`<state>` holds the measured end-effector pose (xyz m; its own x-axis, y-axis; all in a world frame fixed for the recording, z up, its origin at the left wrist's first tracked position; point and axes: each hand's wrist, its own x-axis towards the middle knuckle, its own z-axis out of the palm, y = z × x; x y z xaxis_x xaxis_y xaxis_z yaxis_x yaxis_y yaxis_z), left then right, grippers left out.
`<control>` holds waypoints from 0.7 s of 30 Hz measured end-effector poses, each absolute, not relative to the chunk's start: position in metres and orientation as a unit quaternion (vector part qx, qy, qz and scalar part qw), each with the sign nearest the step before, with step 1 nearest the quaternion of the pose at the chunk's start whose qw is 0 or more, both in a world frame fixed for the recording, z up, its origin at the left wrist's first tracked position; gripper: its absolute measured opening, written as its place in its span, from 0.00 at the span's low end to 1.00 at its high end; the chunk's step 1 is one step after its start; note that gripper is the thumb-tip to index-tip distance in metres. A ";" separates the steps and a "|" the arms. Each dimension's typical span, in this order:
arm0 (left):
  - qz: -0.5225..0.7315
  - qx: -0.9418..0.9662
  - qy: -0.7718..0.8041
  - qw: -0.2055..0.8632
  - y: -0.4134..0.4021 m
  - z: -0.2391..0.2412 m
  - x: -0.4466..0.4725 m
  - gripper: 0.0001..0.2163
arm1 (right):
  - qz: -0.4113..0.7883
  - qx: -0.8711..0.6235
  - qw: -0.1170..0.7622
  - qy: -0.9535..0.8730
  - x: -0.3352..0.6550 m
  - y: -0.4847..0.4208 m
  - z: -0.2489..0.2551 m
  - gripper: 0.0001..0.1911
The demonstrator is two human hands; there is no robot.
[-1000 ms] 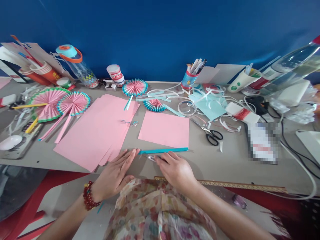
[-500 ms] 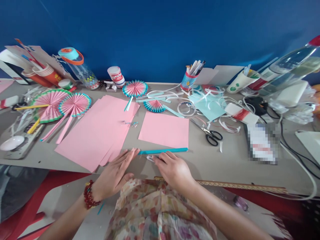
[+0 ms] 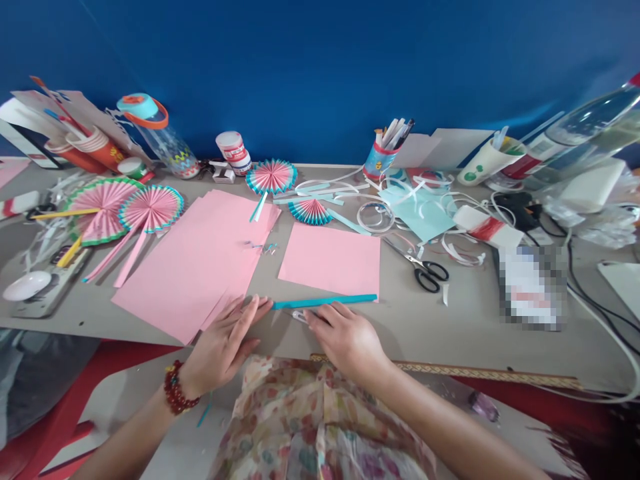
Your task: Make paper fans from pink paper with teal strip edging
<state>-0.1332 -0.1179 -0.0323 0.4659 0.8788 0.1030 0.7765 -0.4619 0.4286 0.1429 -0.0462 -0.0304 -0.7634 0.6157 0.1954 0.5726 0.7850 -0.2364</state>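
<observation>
A pink sheet of paper (image 3: 330,259) lies in front of me with a folded blue strip (image 3: 325,301) along its near edge. My left hand (image 3: 227,343), with a red bead bracelet at the wrist, rests at the strip's left end, fingers stretched out and close to the strip. My right hand (image 3: 345,333) is closed, its fingers by the strip's near side. It grips a small pale tool (image 3: 299,316) whose rounded end sticks out to the left; the rest is hidden in the hand.
Larger pink sheets (image 3: 185,260) are stacked at left, beside pleated paper fans (image 3: 151,208). Black-handled scissors (image 3: 431,275) lie right of the pink sheet. Curled paper strips (image 3: 375,217), a pen cup (image 3: 379,162) and bottles stand or lie at the back. A patterned wooden strip (image 3: 450,370) runs along the front edge.
My left hand has slid slightly to the left along the table, showing more of the strip's left end. The right hand stays where it was. The view has shifted a little.
</observation>
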 end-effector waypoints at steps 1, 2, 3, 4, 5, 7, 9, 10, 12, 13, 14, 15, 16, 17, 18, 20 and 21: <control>0.160 0.840 0.492 0.166 -0.118 -0.032 -0.133 0.34 | 0.079 -0.314 0.130 -0.937 0.142 -0.046 -0.031 0.13; 0.163 0.839 0.491 0.169 -0.118 -0.032 -0.133 0.34 | 0.077 -0.311 0.130 -0.938 0.142 -0.046 -0.031 0.13; 0.166 0.839 0.489 0.172 -0.118 -0.032 -0.133 0.34 | 0.074 -0.308 0.130 -0.939 0.142 -0.046 -0.032 0.13; 0.168 0.839 0.488 0.174 -0.118 -0.032 -0.133 0.34 | 0.073 -0.307 0.131 -0.940 0.142 -0.046 -0.032 0.13; 0.169 0.839 0.487 0.177 -0.118 -0.032 -0.133 0.34 | 0.072 -0.305 0.132 -0.940 0.142 -0.046 -0.033 0.13; 0.167 0.837 0.488 0.181 -0.119 -0.032 -0.133 0.34 | 0.071 -0.305 0.134 -0.940 0.142 -0.046 -0.033 0.13; 0.168 0.835 0.491 0.182 -0.119 -0.032 -0.133 0.34 | 0.070 -0.305 0.132 -0.941 0.141 -0.046 -0.034 0.12; 0.170 0.834 0.492 0.183 -0.119 -0.032 -0.133 0.34 | 0.070 -0.304 0.130 -0.941 0.141 -0.046 -0.034 0.13; 0.175 0.832 0.493 0.185 -0.119 -0.032 -0.133 0.34 | 0.070 -0.301 0.126 -0.943 0.139 -0.046 -0.035 0.13; 0.176 0.831 0.493 0.187 -0.119 -0.032 -0.132 0.34 | 0.069 -0.300 0.125 -0.943 0.139 -0.046 -0.035 0.13; 0.177 0.831 0.492 0.189 -0.118 -0.032 -0.132 0.34 | 0.068 -0.300 0.127 -0.943 0.139 -0.046 -0.035 0.13; 0.178 0.830 0.493 0.191 -0.118 -0.031 -0.132 0.34 | 0.067 -0.300 0.129 -0.943 0.139 -0.046 -0.035 0.13; 0.179 0.829 0.493 0.193 -0.118 -0.031 -0.132 0.34 | 0.068 -0.299 0.131 -0.943 0.139 -0.046 -0.035 0.12; 0.181 0.828 0.494 0.194 -0.118 -0.031 -0.132 0.34 | 0.069 -0.298 0.131 -0.943 0.139 -0.046 -0.035 0.12; 0.181 0.826 0.496 0.196 -0.118 -0.031 -0.132 0.34 | 0.071 -0.297 0.131 -0.943 0.139 -0.046 -0.035 0.12; 0.184 0.821 0.501 0.202 -0.119 -0.030 -0.131 0.34 | 0.074 -0.299 0.128 -0.943 0.139 -0.046 -0.035 0.12; 0.186 0.819 0.503 0.206 -0.119 -0.030 -0.132 0.34 | 0.075 -0.302 0.127 -0.942 0.139 -0.046 -0.035 0.12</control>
<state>-0.1316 -0.1190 -0.0303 0.4251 0.8999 0.0971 0.7470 -0.4094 0.5238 0.1390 -0.0459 -0.0349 -0.7852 0.5882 0.1935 0.5503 0.8061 -0.2176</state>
